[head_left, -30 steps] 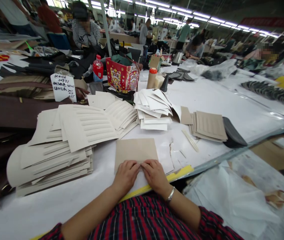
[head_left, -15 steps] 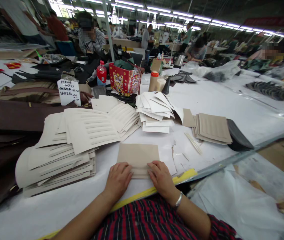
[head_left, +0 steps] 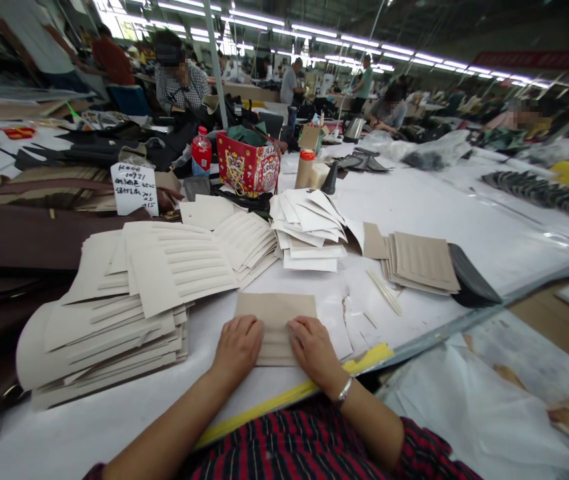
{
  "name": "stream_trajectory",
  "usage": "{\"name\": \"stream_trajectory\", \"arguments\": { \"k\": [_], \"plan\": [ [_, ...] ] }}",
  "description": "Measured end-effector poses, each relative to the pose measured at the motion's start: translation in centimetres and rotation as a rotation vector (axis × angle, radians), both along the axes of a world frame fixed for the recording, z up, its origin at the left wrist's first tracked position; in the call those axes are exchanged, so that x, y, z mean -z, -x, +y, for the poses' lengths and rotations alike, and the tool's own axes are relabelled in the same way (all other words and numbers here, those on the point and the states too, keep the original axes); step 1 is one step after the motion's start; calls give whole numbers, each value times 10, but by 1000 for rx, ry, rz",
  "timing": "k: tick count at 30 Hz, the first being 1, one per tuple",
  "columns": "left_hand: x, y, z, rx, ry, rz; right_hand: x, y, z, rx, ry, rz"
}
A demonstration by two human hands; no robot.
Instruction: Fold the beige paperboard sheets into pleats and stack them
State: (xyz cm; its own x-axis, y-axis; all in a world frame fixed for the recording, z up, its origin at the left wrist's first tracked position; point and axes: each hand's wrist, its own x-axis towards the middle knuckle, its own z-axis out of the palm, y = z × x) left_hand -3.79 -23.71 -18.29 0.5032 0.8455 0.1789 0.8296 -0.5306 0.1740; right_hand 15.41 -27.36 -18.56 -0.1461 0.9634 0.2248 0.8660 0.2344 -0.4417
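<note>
A beige rectangular panel [head_left: 276, 312], leather-like with raised ridges across its near half, lies flat on the white table in front of me. My left hand [head_left: 237, 348] presses on its left edge, fingers bent and close together. On the right side my right hand [head_left: 316, 352] presses the same panel, its fingertips on a ridge and its fingers closed. The undersides of both sets of fingertips are hidden. To the left of the panel rises a large stack of cream ridged panels [head_left: 114, 327]. Thin pale strips [head_left: 385, 292] lie to its right.
White sheets [head_left: 309, 217] are piled beyond the panel, and more beige ridged panels [head_left: 425, 261] rest on a dark piece [head_left: 473, 277] at right. Farther back stand a red box [head_left: 244, 165], a red-capped bottle [head_left: 201, 153] and a glue bottle [head_left: 305, 170]. Yellow tape [head_left: 274, 401] runs along the near edge.
Both hands have slid up the panel, away from me, and the right hand has also moved slightly inward. More of the near ridges shows between them. The view has shifted slightly.
</note>
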Motion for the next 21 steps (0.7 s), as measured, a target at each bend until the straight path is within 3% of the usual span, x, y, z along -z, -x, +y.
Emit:
{"name": "stream_trajectory", "arguments": {
  "k": [2,4,11,13,17,21],
  "plan": [
    [5,-15,3,102,14,-32,3,5,5,-14,-23,-10],
    [10,-18,7,108,33,-33,6,5,7,4,-15,-16],
    [-1,15,20,-130,-14,101,-3,-9,10,84,32,-34],
    [-2,6,22,-97,-47,80,-3,-3,16,67,4,-32],
    [9,-23,27,121,-51,-13,4,11,29,21,-38,-18],
    [15,-18,34,47,-39,-20,8,5,33,92,-10,-15]
  ]
}}
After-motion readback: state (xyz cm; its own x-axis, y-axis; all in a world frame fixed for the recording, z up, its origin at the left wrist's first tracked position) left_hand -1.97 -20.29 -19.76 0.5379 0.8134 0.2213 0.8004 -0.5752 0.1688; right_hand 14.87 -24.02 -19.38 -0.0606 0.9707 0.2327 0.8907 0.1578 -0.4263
